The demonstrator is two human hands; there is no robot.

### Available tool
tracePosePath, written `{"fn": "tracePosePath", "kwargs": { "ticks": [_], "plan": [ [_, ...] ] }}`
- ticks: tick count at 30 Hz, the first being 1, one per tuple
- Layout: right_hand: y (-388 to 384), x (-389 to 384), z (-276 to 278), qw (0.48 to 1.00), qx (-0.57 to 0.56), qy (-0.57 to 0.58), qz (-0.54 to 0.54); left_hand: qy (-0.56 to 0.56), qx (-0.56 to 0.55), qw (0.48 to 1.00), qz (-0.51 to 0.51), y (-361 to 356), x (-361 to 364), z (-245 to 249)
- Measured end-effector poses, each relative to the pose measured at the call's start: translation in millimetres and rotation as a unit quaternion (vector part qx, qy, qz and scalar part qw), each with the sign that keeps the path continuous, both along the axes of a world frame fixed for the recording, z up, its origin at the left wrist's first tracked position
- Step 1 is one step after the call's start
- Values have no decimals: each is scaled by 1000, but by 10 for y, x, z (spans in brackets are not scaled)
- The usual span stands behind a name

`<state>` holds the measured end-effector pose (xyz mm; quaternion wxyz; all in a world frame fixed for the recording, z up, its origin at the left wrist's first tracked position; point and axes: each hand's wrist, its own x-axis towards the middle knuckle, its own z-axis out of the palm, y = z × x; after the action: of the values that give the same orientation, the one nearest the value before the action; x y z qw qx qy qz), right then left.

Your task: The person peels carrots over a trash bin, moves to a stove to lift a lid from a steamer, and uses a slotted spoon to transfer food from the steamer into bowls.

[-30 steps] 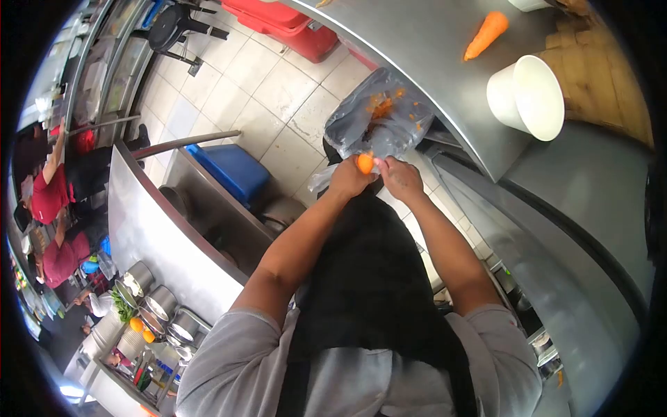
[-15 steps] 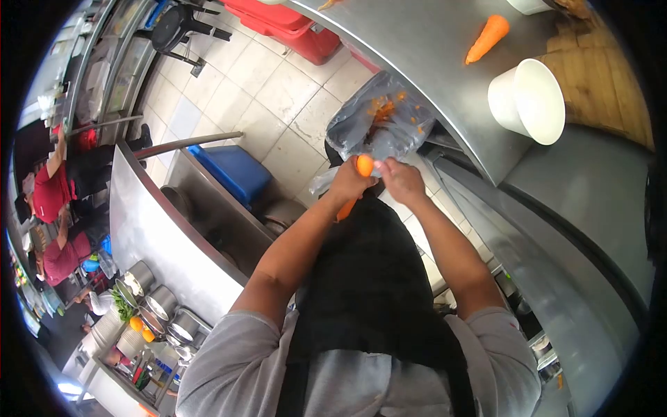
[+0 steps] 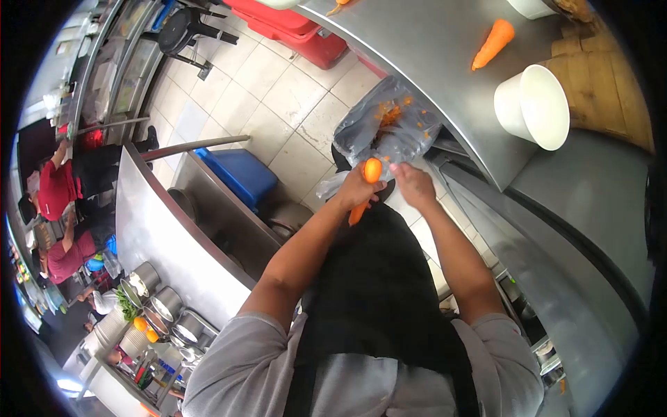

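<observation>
My left hand (image 3: 356, 187) is wrapped round an orange carrot (image 3: 373, 168), whose thick end shows above the fingers and whose tapered end points back towards my apron. Close by on the right, my right hand (image 3: 415, 187) has its fingers curled closed, slightly apart from the carrot. What it grips is hidden or too small to make out. Just beyond both hands hangs an open grey plastic bag (image 3: 353, 131) with orange peelings (image 3: 390, 117) inside. Another carrot (image 3: 494, 44) lies on the steel counter (image 3: 445, 62), near a white tub (image 3: 513, 104).
A wooden board (image 3: 601, 90) lies behind the tub. Left of me stand a steel table (image 3: 156, 229) and a blue bin (image 3: 240, 174). A red bin (image 3: 306, 42) and a black stool (image 3: 182, 31) are farther off. Two people in red shirts (image 3: 59, 187) stand at far left.
The view has shifted slightly, so the surroundings sit a little lower and farther right. My right hand has drawn a little away from the carrot, which stays in my left hand.
</observation>
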<state>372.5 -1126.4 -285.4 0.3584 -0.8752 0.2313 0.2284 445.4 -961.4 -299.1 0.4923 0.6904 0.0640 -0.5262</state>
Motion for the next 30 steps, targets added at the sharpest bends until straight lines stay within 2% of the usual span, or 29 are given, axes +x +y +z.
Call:
{"fn": "tracePosePath", "kwargs": {
  "ticks": [1, 3, 4, 5, 6, 7, 9, 11, 13, 15, 16, 17, 19, 21, 24, 26, 28, 30],
  "plan": [
    [77, 38, 115, 999, -1, -8, 43, -1, -2, 1000, 0, -21, 34, 49],
    [85, 76, 0, 998, -34, 17, 57, -35, 39, 996, -77, -39, 52, 137],
    [21, 56, -115, 998, -52, 12, 19, -34, 39, 996, -78, -30, -1, 113],
    [-88, 59, -222, 997, -71, 2, -18, -121, 80, 985, -98, -36, -22, 65],
    [-131, 66, -221, 998, -59, 8, -10, -207, 121, 964, -119, -20, -32, 13],
    [-76, 107, -86, 998, -58, 8, -11, -207, 121, 963, -121, 0, -25, -30],
    [63, 100, 163, 995, -3, 27, 92, -304, 98, 937, -143, -8, -51, -25],
    [-27, 24, -51, 996, -33, 38, 78, -276, 131, 939, -156, -47, -83, 121],
    [-194, -22, -308, 998, -29, 9, -46, -256, 169, 937, -166, -49, -3, 122],
    [-182, -53, -231, 998, -15, 19, -65, -276, 87, 948, -130, 70, -48, -89],
    [-116, -27, -115, 998, 0, 18, -58, -43, 31, 997, -57, 19, 65, 141],
    [-73, 39, 1, 999, 12, 12, -50, -44, 28, 997, -57, -1, 60, 118],
    [51, 70, 170, 997, -11, -14, 79, -50, -44, 998, 6, 2, 11, 98],
    [17, 101, 20, 998, -42, 6, 38, -60, -8, 998, -7, 25, 10, 106],
    [-66, 73, -1, 1000, -20, -6, 5, -96, 53, 993, -36, -4, 69, 216],
    [89, 31, 51, 1000, -12, -4, 27, -105, 83, 990, -54, 47, -15, 126],
    [38, 48, 6, 999, -25, 20, 33, -254, 91, 956, -119, 66, -57, -150],
    [-39, 26, -103, 999, -25, 14, 19, -271, 111, 947, -130, 50, -59, -75]
  ]
}}
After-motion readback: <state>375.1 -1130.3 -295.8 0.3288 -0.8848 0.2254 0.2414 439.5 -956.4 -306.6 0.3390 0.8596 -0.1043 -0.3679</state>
